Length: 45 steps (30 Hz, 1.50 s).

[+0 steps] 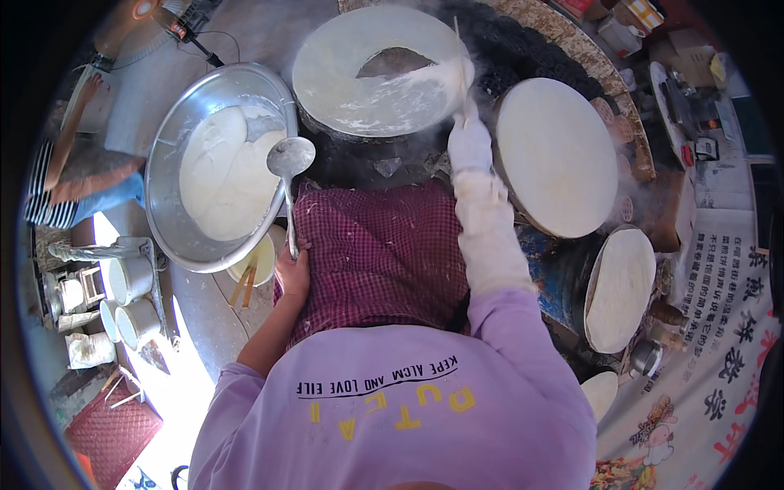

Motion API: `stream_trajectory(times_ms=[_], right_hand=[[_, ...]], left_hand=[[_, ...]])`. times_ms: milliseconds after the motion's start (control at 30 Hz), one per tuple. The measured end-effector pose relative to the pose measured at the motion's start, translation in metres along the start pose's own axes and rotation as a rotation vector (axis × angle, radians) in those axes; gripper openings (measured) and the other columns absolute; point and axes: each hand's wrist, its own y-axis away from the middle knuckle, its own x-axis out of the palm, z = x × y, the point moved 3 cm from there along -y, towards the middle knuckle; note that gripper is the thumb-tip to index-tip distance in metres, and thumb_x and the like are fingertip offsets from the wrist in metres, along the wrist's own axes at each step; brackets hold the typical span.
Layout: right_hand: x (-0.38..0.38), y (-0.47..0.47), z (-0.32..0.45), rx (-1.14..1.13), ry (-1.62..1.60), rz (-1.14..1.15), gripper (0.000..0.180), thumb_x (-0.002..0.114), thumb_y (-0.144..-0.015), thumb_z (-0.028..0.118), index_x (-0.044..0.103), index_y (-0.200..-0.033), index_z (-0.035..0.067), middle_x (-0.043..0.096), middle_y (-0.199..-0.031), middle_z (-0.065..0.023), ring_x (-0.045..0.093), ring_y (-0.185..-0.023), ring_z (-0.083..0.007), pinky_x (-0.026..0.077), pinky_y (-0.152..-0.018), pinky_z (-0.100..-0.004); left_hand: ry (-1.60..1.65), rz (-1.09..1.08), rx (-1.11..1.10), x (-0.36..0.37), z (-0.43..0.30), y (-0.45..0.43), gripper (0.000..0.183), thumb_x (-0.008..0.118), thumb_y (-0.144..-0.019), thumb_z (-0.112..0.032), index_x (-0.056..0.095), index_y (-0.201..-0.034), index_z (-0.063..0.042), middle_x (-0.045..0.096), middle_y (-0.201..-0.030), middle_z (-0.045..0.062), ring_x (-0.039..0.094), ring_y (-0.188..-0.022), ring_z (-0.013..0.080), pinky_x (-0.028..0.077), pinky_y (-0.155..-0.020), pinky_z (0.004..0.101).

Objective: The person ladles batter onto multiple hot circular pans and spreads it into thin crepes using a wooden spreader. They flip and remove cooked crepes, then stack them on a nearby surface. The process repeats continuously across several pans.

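My left hand (294,272) grips the handle of a metal ladle (291,160), whose bowl rests over the near rim of a large metal basin (160,202). Thick white batter (211,171) fills much of that basin. My right hand (470,144), in a white glove, holds a thin wooden spreading tool (459,64) at the right edge of a round griddle (395,64). Wet batter (343,49) covers the griddle in a ring around a bare dark patch. Steam blurs the tool's far end. A second round griddle to the right bears a pale, full-width pancake (554,159).
A bucket (264,260) with wooden sticks stands under the basin. Black honeycomb briquettes (520,46) lie behind the griddles. Two more pale rounds (620,291) (600,392) sit at right. A person (92,165) is at left, near a fan (135,30). A banner (686,367) bears writing.
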Motion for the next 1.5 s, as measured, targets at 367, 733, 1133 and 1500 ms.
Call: stream_trajectory(times_ms=[367, 733, 1133, 1500], right_hand=[[0.010, 0.045, 0.015, -0.129, -0.013, 0.069, 0.049, 0.050, -0.096, 0.032, 0.046, -0.141, 0.012, 0.064, -0.118, -0.0243, 0.062, -0.104, -0.0438, 0.049, -0.092, -0.0490], [0.045, 0.068, 0.034, -0.030, 0.034, 0.082, 0.046, 0.054, -0.096, 0.028, 0.050, -0.139, 0.012, 0.066, -0.110, -0.0251, 0.063, -0.100, -0.0439, 0.050, -0.087, -0.0500], [0.033, 0.061, 0.029, -0.232, -0.049, 0.150, 0.048, 0.057, -0.095, 0.027, 0.052, -0.137, 0.007, 0.062, -0.124, -0.0232, 0.059, -0.113, -0.0409, 0.048, -0.097, -0.0430], [0.039, 0.059, 0.047, -0.332, -0.138, 0.114, 0.042, 0.058, -0.093, 0.029, 0.056, -0.131, 0.009, 0.066, -0.104, -0.0277, 0.062, -0.099, -0.0459, 0.050, -0.084, -0.0507]], left_hand=[[0.041, 0.019, -0.008, -0.003, 0.000, 0.000, 0.021, 0.058, -0.089, -0.010, 0.068, -0.104, 0.001, 0.074, -0.093, 0.012, 0.071, -0.095, 0.0222, 0.051, -0.089, 0.0340], [0.072, 0.039, -0.007, -0.005, 0.004, -0.004, 0.022, 0.058, -0.088, -0.010, 0.069, -0.105, 0.000, 0.074, -0.091, 0.011, 0.070, -0.094, 0.0187, 0.052, -0.088, 0.0316], [0.768, 0.656, -0.389, -0.102, -0.174, 0.013, 0.029, 0.054, -0.099, -0.017, 0.055, -0.120, 0.004, 0.064, -0.082, 0.007, 0.053, -0.049, 0.0078, 0.044, -0.046, 0.0190], [0.888, 0.665, -0.354, -0.101, -0.229, -0.050, 0.036, 0.044, -0.102, -0.017, 0.045, -0.128, 0.008, 0.055, -0.081, 0.004, 0.042, -0.048, 0.0055, 0.036, -0.042, 0.0190]])
